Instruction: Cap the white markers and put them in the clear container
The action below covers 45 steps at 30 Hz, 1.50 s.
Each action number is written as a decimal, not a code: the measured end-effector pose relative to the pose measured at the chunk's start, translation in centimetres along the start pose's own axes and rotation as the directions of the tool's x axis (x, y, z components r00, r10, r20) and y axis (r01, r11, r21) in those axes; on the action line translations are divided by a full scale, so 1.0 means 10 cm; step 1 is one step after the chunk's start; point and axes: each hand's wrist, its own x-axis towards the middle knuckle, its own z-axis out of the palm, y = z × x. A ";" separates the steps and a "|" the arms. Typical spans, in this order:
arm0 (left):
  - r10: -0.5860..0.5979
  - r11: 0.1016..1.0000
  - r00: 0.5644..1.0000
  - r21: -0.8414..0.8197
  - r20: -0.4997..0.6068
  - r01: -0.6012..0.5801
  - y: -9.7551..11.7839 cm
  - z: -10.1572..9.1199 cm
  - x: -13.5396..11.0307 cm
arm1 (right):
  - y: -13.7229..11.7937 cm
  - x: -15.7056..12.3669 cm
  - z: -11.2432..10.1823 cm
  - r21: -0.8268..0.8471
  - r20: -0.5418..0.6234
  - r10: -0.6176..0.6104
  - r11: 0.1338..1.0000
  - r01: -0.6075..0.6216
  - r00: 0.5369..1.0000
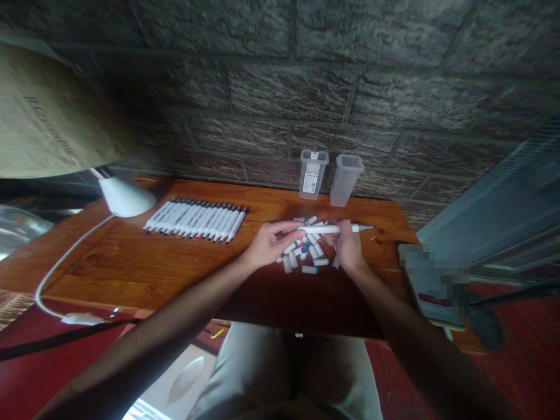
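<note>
In left hand [272, 242]: teal end of a white marker [321, 230], pinched between thumb and fingers; likely a light grip, for steadying rather than force. In right hand [350, 248]: same marker, nearer the tapered greyish end, clasped with fingers curled round the barrel. Cannot tell exact placing of the hidden fingertips. Held almost level, with 2 grips spaced along the length, presumably against tipping or twisting.

Directly below and around, on the table [109, 262]: loose white caps [312, 252], ends of various colours, scattered at all angles between the hands; perhaps heaped there for reach from either side. Cannot tell whether marker and caps touch.

To the left, well apart from the caps: other markers [196, 219], side by side in a slanting row, dark ends toward the wall [262, 87], coloured ends toward the body. Probably aligned so for reading colours at a glance.

At the back, near the wall: 2 see-through boxes [346, 184], upright, a small gap between, label on the left box; likely stood there away from the forearms. Beyond the row: lamp base [126, 198], cord [65, 254] trailing over the front edge.
</note>
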 end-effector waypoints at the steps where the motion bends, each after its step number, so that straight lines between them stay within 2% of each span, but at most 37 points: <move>1: 0.000 1.000 1.000 -0.016 -0.001 0.000 -0.03 0.01 0.01 | 0.00 0.02 -0.01 -0.007 0.006 0.007 1.000 -0.007 1.000; 5: -0.009 0.997 1.000 -0.072 0.007 0.010 -0.13 0.02 0.07 | -0.06 0.06 -0.04 0.004 0.029 0.039 0.999 -0.040 0.999; 8: 0.001 0.997 1.000 -0.080 0.002 -0.001 -0.16 -0.02 0.08 | -0.12 0.05 -0.02 0.012 0.070 -0.004 1.000 0.003 0.998; 10: 0.004 0.997 1.000 -0.074 -0.019 -0.005 -0.16 -0.04 0.08 | -0.16 0.03 0.00 0.029 0.135 -0.042 0.999 0.038 0.990; 14: -0.023 0.999 0.999 -0.035 -0.025 0.022 -0.10 -0.06 0.07 | -0.21 0.03 0.01 0.174 0.283 -0.111 0.983 0.063 0.953; 18: -0.079 0.997 0.996 -0.020 -0.036 0.078 -0.04 -0.10 0.09 | -0.27 0.08 -0.08 0.329 0.154 -0.150 0.940 0.092 0.977; 21: -0.114 0.993 0.993 -0.031 -0.030 0.113 -0.04 -0.15 0.10 | -0.29 0.12 -0.15 0.358 0.110 -0.161 0.927 0.112 0.981; 25: -0.147 0.989 0.989 0.007 0.005 0.147 -0.04 -0.15 0.10 | -0.26 0.13 -0.13 0.322 0.132 -0.168 0.939 0.118 0.977; 29: -0.158 0.987 0.987 0.015 -0.033 0.159 -0.02 -0.13 0.10 | -0.27 0.13 -0.12 0.423 0.145 -0.187 0.900 0.110 0.972; 33: -0.150 0.988 0.986 -0.053 -0.069 0.146 0.01 -0.13 0.12 | -0.33 0.15 -0.18 0.560 0.172 -0.173 0.827 0.048 0.970; 37: -0.123 0.981 0.985 -0.166 -0.119 0.103 0.01 -0.16 0.16 | -0.37 0.16 -0.24 0.547 0.215 -0.149 0.837 0.007 0.965; 40: -0.142 0.960 0.979 -0.261 -0.147 0.100 -0.02 -0.18 0.17 | -0.35 0.13 -0.25 0.427 0.346 -0.123 0.903 -0.039 0.930; 43: -0.155 0.942 0.978 -0.320 -0.138 0.104 -0.07 -0.20 0.17 | -0.31 0.06 -0.25 0.244 0.559 -0.068 0.966 -0.086 0.826; 45: -0.151 0.934 0.983 -0.342 -0.107 0.107 -0.09 -0.22 0.17 | -0.30 0.02 -0.25 0.113 0.661 -0.022 0.991 -0.071 0.750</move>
